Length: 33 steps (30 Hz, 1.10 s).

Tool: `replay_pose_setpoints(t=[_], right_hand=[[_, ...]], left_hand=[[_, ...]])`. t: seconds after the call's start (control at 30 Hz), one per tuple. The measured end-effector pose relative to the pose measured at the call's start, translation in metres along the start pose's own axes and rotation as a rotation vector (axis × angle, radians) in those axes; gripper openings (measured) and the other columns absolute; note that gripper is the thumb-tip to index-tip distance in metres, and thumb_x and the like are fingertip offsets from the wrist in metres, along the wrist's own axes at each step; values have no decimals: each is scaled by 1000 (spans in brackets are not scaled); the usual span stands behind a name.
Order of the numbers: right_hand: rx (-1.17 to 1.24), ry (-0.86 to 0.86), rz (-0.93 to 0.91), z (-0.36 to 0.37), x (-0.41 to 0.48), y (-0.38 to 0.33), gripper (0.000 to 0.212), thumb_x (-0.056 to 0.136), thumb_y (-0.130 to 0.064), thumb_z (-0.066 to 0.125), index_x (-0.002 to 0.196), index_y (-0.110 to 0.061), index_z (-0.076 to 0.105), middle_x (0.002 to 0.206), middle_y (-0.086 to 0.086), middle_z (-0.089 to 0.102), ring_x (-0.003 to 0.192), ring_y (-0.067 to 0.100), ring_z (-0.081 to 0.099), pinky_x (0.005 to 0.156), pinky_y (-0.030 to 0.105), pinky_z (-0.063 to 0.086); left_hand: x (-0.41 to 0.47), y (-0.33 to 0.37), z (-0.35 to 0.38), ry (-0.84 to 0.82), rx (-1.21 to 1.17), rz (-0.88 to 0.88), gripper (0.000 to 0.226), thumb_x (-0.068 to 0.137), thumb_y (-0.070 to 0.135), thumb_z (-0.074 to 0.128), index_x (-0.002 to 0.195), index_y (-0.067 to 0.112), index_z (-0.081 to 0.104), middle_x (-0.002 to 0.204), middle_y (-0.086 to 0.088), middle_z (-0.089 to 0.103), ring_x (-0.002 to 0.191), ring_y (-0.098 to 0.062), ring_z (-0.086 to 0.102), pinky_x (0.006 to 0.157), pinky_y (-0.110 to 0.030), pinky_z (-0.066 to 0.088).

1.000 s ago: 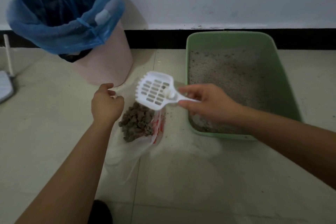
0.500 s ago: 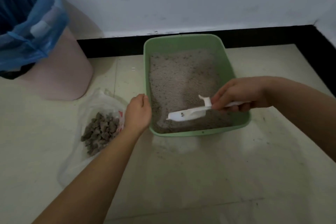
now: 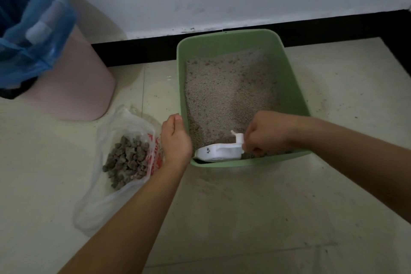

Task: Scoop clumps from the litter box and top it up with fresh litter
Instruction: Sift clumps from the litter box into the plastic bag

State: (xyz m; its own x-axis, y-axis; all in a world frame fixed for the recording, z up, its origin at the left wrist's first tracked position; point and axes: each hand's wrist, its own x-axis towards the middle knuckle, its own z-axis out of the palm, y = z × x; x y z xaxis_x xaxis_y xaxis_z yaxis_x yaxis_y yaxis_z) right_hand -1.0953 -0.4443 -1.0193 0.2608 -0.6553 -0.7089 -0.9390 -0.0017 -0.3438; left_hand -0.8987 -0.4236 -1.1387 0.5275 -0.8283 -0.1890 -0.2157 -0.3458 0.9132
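A green litter box point(image 3: 291, 87) stands on the floor against the wall, filled with grey litter point(image 3: 229, 91). My right hand point(image 3: 266, 133) grips the handle of a white scoop point(image 3: 220, 151), whose head lies low in the litter at the box's near left corner. My left hand point(image 3: 175, 138) is curled against the outside of the box's left wall, right beside the edge of a clear plastic bag point(image 3: 100, 207). What its fingers hold is hidden. The bag lies on the floor with a pile of dark clumps point(image 3: 129, 160) in it.
A pink waste bin point(image 3: 84, 87) with a blue liner point(image 3: 33, 29) stands at the back left, close to the bag. Loose litter grains speckle the pale tiled floor point(image 3: 266, 218) around the box. A black skirting runs along the wall behind.
My right hand carried the scoop from above the bag into the box and lowered it into the litter at the near left corner. My left hand shifted from the bag's mouth to the box's side.
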Motion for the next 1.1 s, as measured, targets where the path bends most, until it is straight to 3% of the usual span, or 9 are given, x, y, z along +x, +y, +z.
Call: replay_pose_setpoints(t=[0.1, 0.27, 0.33, 0.43, 0.53, 0.6, 0.7, 0.87, 1.1], right_hand=[[-71, 180, -19, 21, -2, 2, 18, 83, -25, 61, 80, -12, 72, 75, 6, 66, 74, 23, 63, 67, 31, 51], [-153, 412, -99, 64, -10, 9, 26, 89, -34, 53, 106, -21, 67, 89, 5, 67, 83, 29, 63, 69, 33, 49], [-200, 462, -138, 69, -1, 3, 25, 92, -30, 53, 112, -22, 65, 90, 5, 67, 76, 26, 59, 63, 30, 43], [-123, 453, -143, 49, 17, -3, 19, 91, -28, 57, 104, -21, 68, 70, -3, 55, 59, 15, 48, 52, 25, 33], [-165, 407, -115, 45, 26, -1, 15, 93, -29, 55, 87, -15, 60, 66, -4, 46, 57, 12, 44, 48, 27, 29], [-187, 320, -69, 50, 30, 4, 28, 95, -30, 54, 71, -19, 46, 66, -4, 43, 57, 11, 42, 47, 25, 27], [-131, 273, -18, 53, 39, 12, 36, 97, -34, 51, 65, -22, 39, 66, -3, 44, 59, 14, 43, 47, 26, 26], [17, 397, 56, 71, 55, 6, 32, 99, -43, 49, 83, -15, 52, 81, 3, 54, 74, 24, 51, 61, 30, 34], [238, 349, 13, 70, 86, -13, 35, 105, -34, 40, 106, -7, 61, 86, 7, 55, 66, 18, 49, 50, 27, 29]], left_hand=[[0, 1, 0, -1, -13, -11, 32, 104, 27, 38, 119, 10, 60, 115, 0, 56, 108, -18, 50, 97, -31, 37], [-1, 2, 0, 3, -27, 2, 30, 104, 25, 39, 116, 9, 61, 113, 0, 56, 106, -19, 51, 94, -31, 38], [0, 1, 0, 7, -23, -9, 32, 104, 25, 38, 121, 8, 59, 112, 3, 53, 105, -16, 48, 93, -29, 35], [1, 0, -1, 8, 1, 16, 29, 103, 25, 38, 112, 10, 61, 110, -3, 57, 104, -21, 51, 95, -36, 40], [1, -1, -2, 7, -2, 17, 30, 103, 26, 38, 115, 10, 62, 112, -1, 56, 105, -20, 50, 96, -34, 39], [0, 1, -2, 8, 3, 8, 32, 103, 26, 38, 119, 9, 61, 113, 1, 54, 105, -17, 48, 95, -31, 37], [-2, 4, 0, 13, -3, 2, 33, 104, 25, 39, 123, 8, 60, 115, 1, 52, 106, -14, 46, 95, -28, 34], [-1, 3, 1, 26, 12, 10, 33, 104, 23, 38, 123, 7, 59, 115, 1, 51, 104, -13, 45, 92, -26, 32], [-1, 4, 0, 36, -12, 8, 29, 104, 23, 38, 115, 8, 60, 110, -1, 56, 103, -20, 52, 90, -32, 40]])
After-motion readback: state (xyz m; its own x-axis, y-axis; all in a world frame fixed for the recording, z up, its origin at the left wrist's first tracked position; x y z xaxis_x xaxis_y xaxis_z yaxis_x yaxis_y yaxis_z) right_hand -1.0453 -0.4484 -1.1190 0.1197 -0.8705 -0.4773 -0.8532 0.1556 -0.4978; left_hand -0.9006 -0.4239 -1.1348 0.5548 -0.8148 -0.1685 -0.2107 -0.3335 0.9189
